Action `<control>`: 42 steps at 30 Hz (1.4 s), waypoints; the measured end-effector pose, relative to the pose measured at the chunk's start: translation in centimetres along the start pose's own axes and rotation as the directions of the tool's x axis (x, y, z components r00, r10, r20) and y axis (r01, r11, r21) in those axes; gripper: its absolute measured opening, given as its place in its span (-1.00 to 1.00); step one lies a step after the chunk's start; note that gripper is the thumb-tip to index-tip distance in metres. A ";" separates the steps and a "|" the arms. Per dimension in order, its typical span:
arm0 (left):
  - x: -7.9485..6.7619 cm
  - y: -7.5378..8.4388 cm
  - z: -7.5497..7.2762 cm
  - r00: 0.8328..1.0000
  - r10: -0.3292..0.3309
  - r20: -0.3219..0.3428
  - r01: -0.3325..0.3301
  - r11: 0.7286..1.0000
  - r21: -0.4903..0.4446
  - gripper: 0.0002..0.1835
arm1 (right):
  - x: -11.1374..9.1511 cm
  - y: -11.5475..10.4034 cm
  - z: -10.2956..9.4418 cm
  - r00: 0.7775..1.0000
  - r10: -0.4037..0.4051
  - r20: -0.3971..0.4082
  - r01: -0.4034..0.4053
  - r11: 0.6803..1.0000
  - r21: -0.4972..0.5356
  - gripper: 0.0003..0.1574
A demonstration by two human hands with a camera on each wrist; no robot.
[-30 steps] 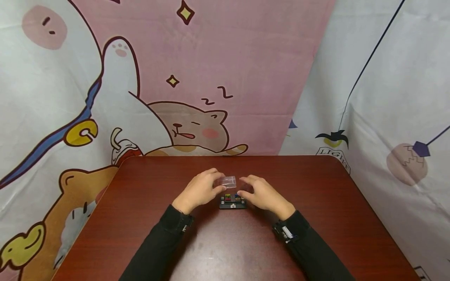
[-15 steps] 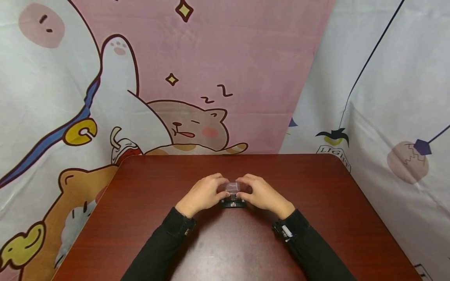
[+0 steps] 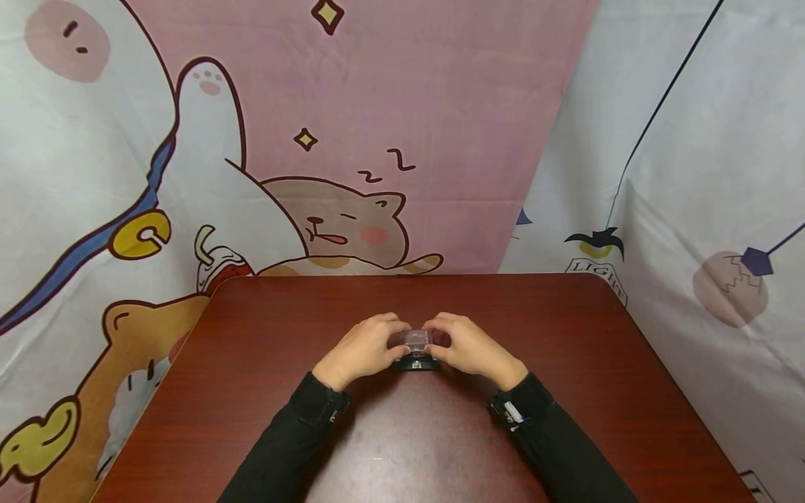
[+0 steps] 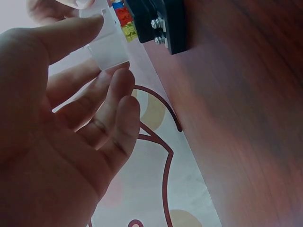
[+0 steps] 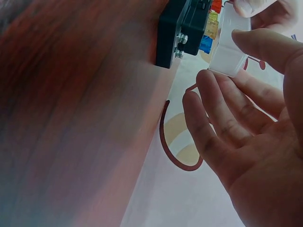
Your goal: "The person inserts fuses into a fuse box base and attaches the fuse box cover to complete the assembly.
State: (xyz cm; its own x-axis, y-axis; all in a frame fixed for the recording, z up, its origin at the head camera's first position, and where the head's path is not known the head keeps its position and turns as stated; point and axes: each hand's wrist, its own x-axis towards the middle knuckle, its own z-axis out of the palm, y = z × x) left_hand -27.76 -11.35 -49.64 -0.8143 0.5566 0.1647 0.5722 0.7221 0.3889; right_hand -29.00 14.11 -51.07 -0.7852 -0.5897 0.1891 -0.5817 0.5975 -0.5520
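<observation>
A black fuse block (image 3: 418,364) lies on the table, with colored blade fuses (image 4: 125,18) along its top and metal screw terminals (image 5: 182,39) at its ends. Just over the fuses is a clear plastic cover (image 3: 416,339), and fuse color shows between cover and block in both wrist views. My left hand (image 3: 361,351) pinches the cover's left end between thumb and fingers. At the other end my right hand (image 3: 474,351) pinches it the same way. The outer fingers of both hands are loosely bent beside it.
The reddish-brown wooden table (image 3: 534,433) extends all around the block. A cartoon-printed cloth (image 3: 472,126) hangs behind the table's far edge and along its sides.
My left hand brought the cover rightward over the fuse block. My right hand took its other end. Both hands then lowered it slightly, closer to the fuses.
</observation>
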 end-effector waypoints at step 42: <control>-0.2 -0.2 0.3 0.997 0.009 0.077 -0.005 0.999 -0.052 -0.65 | -0.2 -0.3 0.3 0.995 0.041 0.091 -0.037 0.998 -0.049 -0.63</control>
State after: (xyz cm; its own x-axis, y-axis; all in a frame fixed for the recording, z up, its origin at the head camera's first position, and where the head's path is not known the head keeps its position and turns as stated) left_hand -27.64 -11.44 -50.04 -0.7992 0.5930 0.0979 0.5703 0.6968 0.4350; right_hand -28.62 13.82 -51.19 -0.7861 -0.6113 0.0918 -0.5619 0.6448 -0.5182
